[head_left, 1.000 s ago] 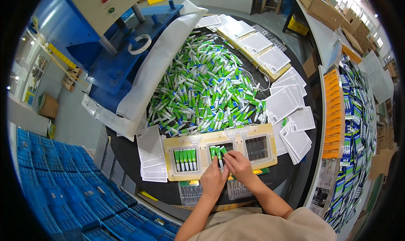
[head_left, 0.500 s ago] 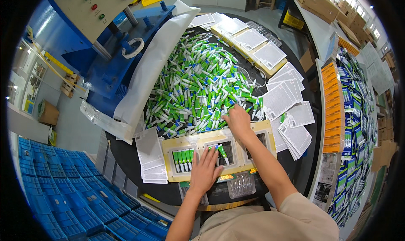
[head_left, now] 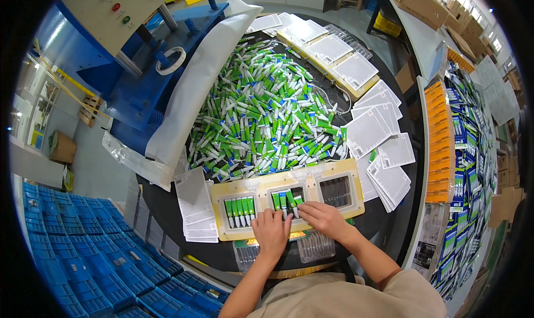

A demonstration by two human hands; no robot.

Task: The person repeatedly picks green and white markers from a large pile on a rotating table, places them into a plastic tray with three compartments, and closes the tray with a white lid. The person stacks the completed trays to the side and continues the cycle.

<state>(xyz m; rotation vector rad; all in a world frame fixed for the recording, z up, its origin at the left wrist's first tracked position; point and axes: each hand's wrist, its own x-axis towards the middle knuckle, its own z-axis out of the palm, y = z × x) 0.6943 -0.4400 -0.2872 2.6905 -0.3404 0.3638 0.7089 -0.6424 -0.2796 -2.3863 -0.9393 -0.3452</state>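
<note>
Watching feed: right hand (head_left: 325,218) back from green tube pile (head_left: 261,117), now pressing fresh tubes into middle slot (head_left: 286,198) of yellow tray (head_left: 219,193) on counter. Left hand (head_left: 271,232) flat, fingers loose, steadying tray edge. Third slot (head_left: 335,185) sitting unfilled.

A blue machine (head_left: 139,79) with a roll of tape (head_left: 169,60) on it stands far left. Blue crates (head_left: 72,262) are stacked near left. Orange boxes (head_left: 438,140) line the right, with cardboard boxes (head_left: 439,6) far right.
</note>
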